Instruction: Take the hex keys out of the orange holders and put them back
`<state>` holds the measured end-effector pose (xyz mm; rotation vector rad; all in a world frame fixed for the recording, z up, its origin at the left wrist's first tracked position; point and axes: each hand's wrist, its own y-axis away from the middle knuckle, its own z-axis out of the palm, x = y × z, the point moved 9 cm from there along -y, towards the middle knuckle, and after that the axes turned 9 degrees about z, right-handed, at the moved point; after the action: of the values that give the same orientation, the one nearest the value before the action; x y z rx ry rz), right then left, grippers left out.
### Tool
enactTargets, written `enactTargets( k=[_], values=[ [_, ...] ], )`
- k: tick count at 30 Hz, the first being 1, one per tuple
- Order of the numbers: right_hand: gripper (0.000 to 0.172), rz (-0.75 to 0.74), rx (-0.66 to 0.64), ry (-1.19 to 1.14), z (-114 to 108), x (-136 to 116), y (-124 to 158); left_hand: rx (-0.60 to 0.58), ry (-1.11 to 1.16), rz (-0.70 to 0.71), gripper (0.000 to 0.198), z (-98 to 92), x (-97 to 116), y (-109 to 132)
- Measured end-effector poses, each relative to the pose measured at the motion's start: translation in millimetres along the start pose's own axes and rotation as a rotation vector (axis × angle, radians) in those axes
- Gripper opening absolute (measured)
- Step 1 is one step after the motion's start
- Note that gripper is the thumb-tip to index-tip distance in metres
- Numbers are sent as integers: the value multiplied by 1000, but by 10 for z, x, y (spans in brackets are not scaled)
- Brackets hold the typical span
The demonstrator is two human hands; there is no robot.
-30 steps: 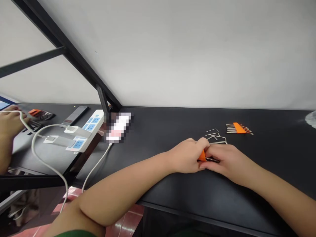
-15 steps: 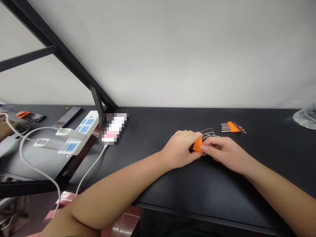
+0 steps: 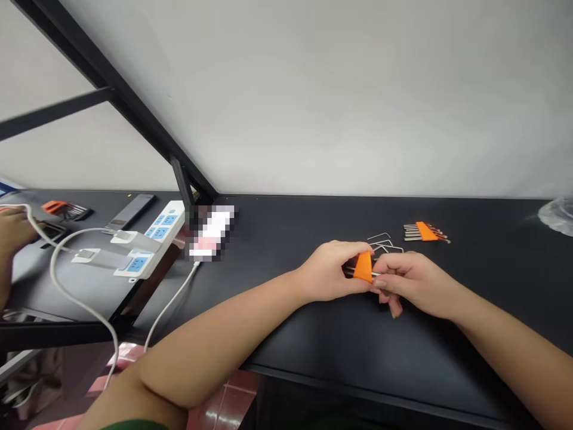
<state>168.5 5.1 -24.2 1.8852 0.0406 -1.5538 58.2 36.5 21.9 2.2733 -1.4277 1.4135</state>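
My left hand [image 3: 333, 272] is closed around an orange hex key holder [image 3: 363, 267], thumb and fingers on its two ends. Thin metal shafts show on the holder's left side, inside the palm. On its right, my right hand [image 3: 405, 282] pinches a hex key [image 3: 376, 274] whose shaft runs to the holder; how deep it sits is hidden. Several loose L-shaped hex keys [image 3: 384, 243] lie on the black table just behind my hands. Farther back and right lies a second orange holder [image 3: 427, 231] filled with several hex keys.
A blurred-out phone [image 3: 211, 232] on a white cable lies left, beside a white power strip [image 3: 168, 224] with plugs. A black metal frame [image 3: 147, 128] rises there. Beyond it are another phone [image 3: 131, 211], an orange tool set [image 3: 62, 209] and another person's hand [image 3: 13, 230]. Clear plastic [image 3: 557, 215] lies far right.
My right fingers have drawn slightly away from the holder's face, and a hex key shaft now shows between them and it. The view has shifted a little, moving everything slightly right.
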Motion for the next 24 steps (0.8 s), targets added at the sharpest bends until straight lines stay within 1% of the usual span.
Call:
enactTargets(
  k=[1, 3, 7, 9, 13, 17, 19, 21, 24],
  values=[
    [36, 3, 3, 25, -8, -12, 18, 2, 5, -1, 34, -2, -6, 4],
    [34, 16, -49, 37, 4, -21, 49, 5, 18, -4, 33, -3, -14, 9],
    [33, 41, -188, -46, 40, 11, 70, 1, 80, -31, 38, 11, -34, 15],
    [32, 55, -205, -83, 44, 45, 49, -16, 107, -45, 40, 34, -46, 20],
    [34, 72, -157, -72, 49, 84, 3, -34, 65, -28, 34, 44, -36, 20],
    [35, 36, -50, 69, 14, 50, -7, -64, -33, -16, 28, 43, -18, 9],
    [34, 25, -17, 111, -2, 42, -11, -86, -79, -11, 24, 46, -12, 0],
    [32, 27, -16, 94, -3, 47, -21, -106, -105, 2, 27, 48, -10, -8],
    [28, 36, -18, 60, -12, 48, -36, -134, -145, 39, 36, 54, -17, -14]
  ],
)
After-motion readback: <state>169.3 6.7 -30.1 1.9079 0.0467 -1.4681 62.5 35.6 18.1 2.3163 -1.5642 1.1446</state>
